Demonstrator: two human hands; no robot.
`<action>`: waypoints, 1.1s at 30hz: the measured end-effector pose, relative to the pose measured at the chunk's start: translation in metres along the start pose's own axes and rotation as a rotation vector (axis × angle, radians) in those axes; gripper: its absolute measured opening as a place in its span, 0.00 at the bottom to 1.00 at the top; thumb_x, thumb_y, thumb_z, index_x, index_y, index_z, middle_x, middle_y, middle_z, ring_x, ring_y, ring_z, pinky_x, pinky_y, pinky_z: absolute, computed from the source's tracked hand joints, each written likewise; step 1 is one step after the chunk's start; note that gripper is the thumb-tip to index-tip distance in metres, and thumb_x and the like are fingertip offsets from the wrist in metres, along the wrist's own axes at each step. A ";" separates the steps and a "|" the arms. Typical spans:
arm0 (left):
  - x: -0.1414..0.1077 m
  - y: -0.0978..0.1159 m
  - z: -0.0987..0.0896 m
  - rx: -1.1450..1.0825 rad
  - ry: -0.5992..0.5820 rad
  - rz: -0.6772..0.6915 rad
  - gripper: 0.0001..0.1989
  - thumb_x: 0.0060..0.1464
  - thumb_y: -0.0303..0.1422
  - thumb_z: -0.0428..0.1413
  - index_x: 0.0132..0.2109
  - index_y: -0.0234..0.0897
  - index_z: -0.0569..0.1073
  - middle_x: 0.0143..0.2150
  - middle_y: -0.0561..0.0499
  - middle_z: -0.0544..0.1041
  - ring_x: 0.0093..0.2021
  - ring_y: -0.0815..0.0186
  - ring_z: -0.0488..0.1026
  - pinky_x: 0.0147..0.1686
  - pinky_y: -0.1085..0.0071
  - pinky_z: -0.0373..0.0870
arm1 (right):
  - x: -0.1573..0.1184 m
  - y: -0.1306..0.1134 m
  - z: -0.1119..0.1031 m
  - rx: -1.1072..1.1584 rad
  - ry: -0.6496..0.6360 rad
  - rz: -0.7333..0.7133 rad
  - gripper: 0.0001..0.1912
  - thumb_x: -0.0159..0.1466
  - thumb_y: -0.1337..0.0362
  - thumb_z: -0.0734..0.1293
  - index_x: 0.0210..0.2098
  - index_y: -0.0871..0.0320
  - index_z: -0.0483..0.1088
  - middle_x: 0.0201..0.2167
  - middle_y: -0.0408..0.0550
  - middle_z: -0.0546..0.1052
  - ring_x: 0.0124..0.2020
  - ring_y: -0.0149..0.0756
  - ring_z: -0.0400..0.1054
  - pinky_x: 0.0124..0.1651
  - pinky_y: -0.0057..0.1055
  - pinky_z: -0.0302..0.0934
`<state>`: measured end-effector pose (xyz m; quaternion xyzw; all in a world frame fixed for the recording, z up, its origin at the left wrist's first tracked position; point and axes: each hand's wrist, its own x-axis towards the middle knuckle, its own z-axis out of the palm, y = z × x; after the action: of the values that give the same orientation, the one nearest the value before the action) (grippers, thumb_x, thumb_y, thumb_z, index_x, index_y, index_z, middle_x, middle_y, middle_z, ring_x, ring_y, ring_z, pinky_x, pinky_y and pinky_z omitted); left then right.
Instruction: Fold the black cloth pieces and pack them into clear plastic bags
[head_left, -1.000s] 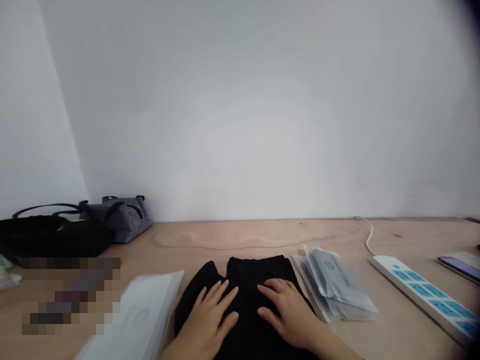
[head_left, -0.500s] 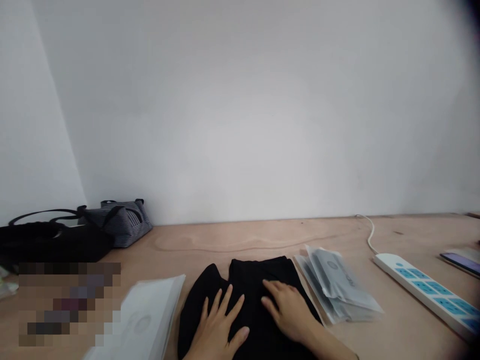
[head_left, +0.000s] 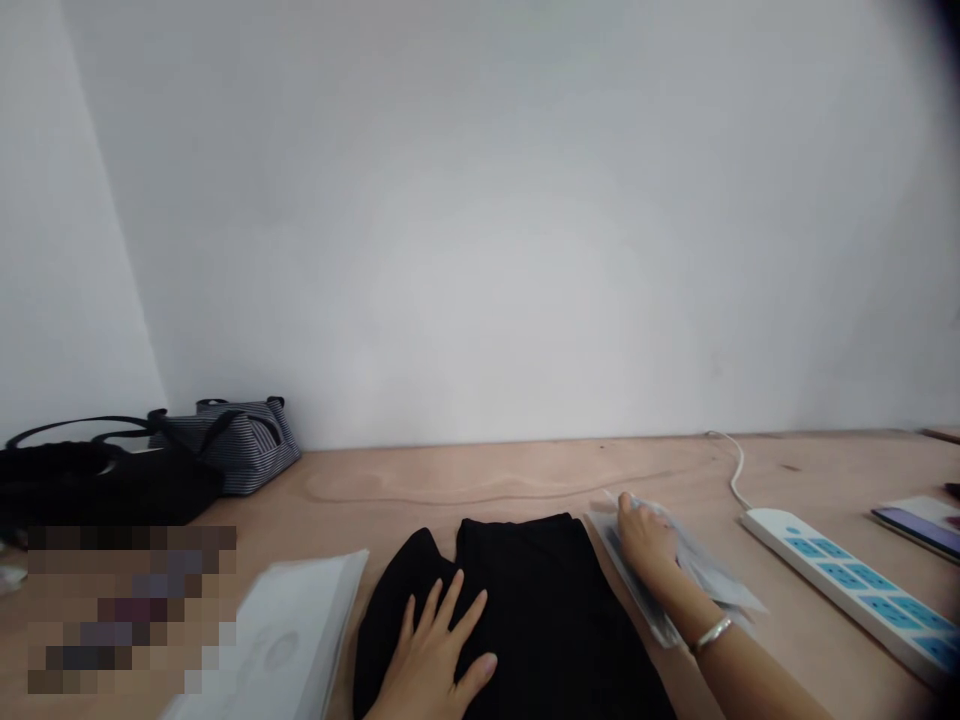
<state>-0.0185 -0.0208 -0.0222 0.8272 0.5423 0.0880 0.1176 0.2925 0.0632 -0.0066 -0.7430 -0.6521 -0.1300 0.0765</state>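
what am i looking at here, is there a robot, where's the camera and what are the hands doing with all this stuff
There is no robot: these are a person's own two bare hands, seen by one camera worn on the head, looking forward and down. The left hand lies spread on a black cloth. The right hand is on some frosted packets beside it; whether it grips one is hard to tell. On the wooden table there are also a pale plastic bag left of the cloth, a white power strip to the right, and a striped bag at the back left. A pixelated patch hides part of the left side.
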 end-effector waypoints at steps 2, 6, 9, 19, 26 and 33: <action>0.002 -0.001 0.000 -0.081 0.058 -0.024 0.26 0.56 0.51 0.40 0.60 0.51 0.53 0.64 0.51 0.47 0.62 0.52 0.42 0.57 0.46 0.42 | -0.001 -0.008 -0.006 -0.009 0.046 -0.002 0.23 0.59 0.75 0.55 0.55 0.71 0.56 0.44 0.76 0.66 0.40 0.55 0.68 0.38 0.48 0.62; 0.002 -0.006 -0.010 -0.331 0.343 -0.046 0.23 0.60 0.44 0.37 0.59 0.44 0.57 0.62 0.51 0.54 0.62 0.60 0.47 0.58 0.54 0.48 | -0.007 -0.039 -0.015 0.167 0.099 -0.320 0.37 0.48 0.83 0.54 0.58 0.67 0.50 0.61 0.68 0.45 0.51 0.45 0.61 0.47 0.37 0.60; -0.004 -0.013 -0.024 -0.434 0.555 -0.021 0.21 0.61 0.41 0.36 0.58 0.43 0.60 0.61 0.52 0.59 0.61 0.63 0.51 0.59 0.57 0.49 | -0.022 -0.069 -0.017 0.431 0.112 -0.683 0.37 0.45 0.83 0.53 0.55 0.62 0.55 0.62 0.59 0.45 0.55 0.40 0.56 0.53 0.35 0.55; 0.001 -0.007 -0.038 -0.227 0.259 0.213 0.21 0.55 0.43 0.48 0.55 0.47 0.64 0.58 0.51 0.63 0.58 0.58 0.57 0.57 0.58 0.54 | -0.063 -0.096 -0.012 0.466 -0.077 -0.783 0.35 0.50 0.75 0.57 0.58 0.63 0.51 0.60 0.56 0.53 0.61 0.39 0.41 0.60 0.43 0.38; 0.009 0.015 -0.028 -0.022 -0.081 0.283 0.33 0.51 0.55 0.44 0.61 0.53 0.47 0.65 0.51 0.45 0.63 0.50 0.39 0.57 0.44 0.38 | -0.072 -0.074 0.011 0.368 -0.268 -0.387 0.32 0.63 0.50 0.51 0.61 0.60 0.46 0.62 0.57 0.46 0.62 0.48 0.37 0.59 0.52 0.34; 0.005 0.020 0.000 0.066 0.079 -0.005 0.30 0.53 0.55 0.40 0.61 0.54 0.46 0.65 0.52 0.42 0.63 0.50 0.39 0.56 0.43 0.37 | -0.065 -0.078 0.002 0.490 -0.245 -0.347 0.23 0.61 0.64 0.57 0.56 0.61 0.59 0.59 0.61 0.56 0.59 0.49 0.48 0.58 0.48 0.41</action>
<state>0.0014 -0.0238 -0.0159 0.8252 0.5512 0.1023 0.0687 0.2080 0.0131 -0.0316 -0.5902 -0.7854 0.1102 0.1505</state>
